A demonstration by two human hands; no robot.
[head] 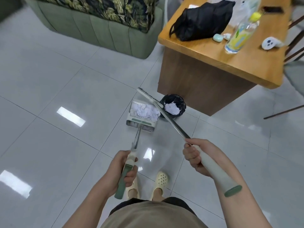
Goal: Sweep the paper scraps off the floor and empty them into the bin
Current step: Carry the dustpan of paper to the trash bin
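1. Two hands, lower frame: left hand (122, 168) wraps the dustpan handle; right hand (195, 155) wraps the broom (166, 115) handle.
2. One dustpan (142, 115), mid-frame, holds paper scraps (145, 111).
3. One bin (173, 106), just right, holds more scraps.

No legible text, brand, number or sign is present. The bottle (238, 34) on the tabletop (213, 53) carries a yellow and green printed label, but its print is too blurred to read.
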